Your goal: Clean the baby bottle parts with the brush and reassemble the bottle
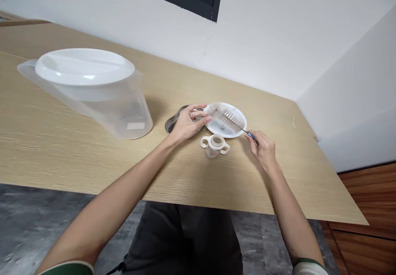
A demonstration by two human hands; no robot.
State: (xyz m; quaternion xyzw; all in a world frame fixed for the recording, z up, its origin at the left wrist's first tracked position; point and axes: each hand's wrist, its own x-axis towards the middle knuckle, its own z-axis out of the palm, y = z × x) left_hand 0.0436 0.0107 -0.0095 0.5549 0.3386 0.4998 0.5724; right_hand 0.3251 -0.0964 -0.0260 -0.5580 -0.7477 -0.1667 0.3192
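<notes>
Right hand (262,148): clamped on bottle brush (231,121) by its blue handle (251,136). Left hand (187,124): fingers parted at the bristles (213,110), contact unclear.

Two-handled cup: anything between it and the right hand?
Nothing visible. Only bare tabletop shows between the right hand and the two-handled cup, with one handle facing that side. The hand isn't free, though: it holds the bottle brush, its bristles over the white plate rather than across that gap.
</notes>
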